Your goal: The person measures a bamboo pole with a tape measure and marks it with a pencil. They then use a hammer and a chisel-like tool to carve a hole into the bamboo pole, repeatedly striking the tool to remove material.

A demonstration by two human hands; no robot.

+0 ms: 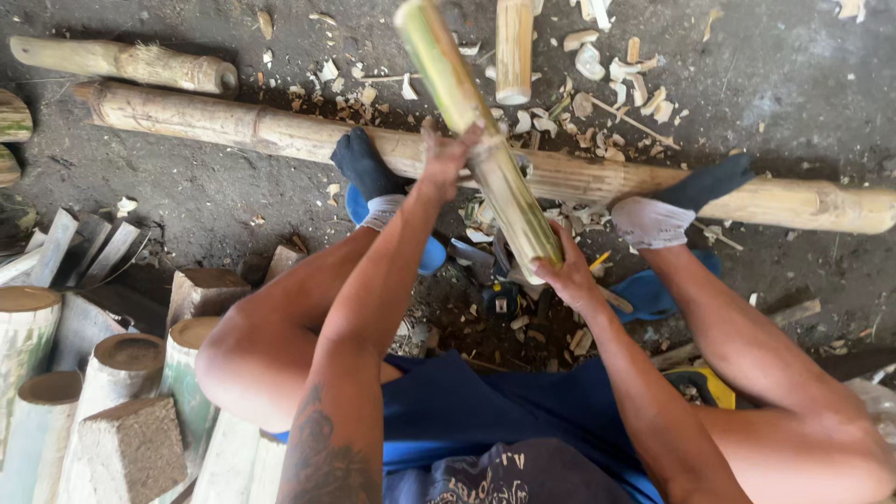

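Note:
I hold a green-and-tan bamboo piece (471,131) tilted up and away from me, between my knees. My left hand (446,159) grips it around its middle. My right hand (567,271) clasps its lower end near the ground. Both my socked feet rest against a long pale bamboo pole (280,131) lying across the ground in front of me.
Cut bamboo sections (121,373) stand bunched at the lower left. Another short bamboo piece (513,47) and wood chips (625,84) lie beyond the pole. A second pole (121,61) lies at the top left. A yellow-handled tool (705,383) sits by my right thigh.

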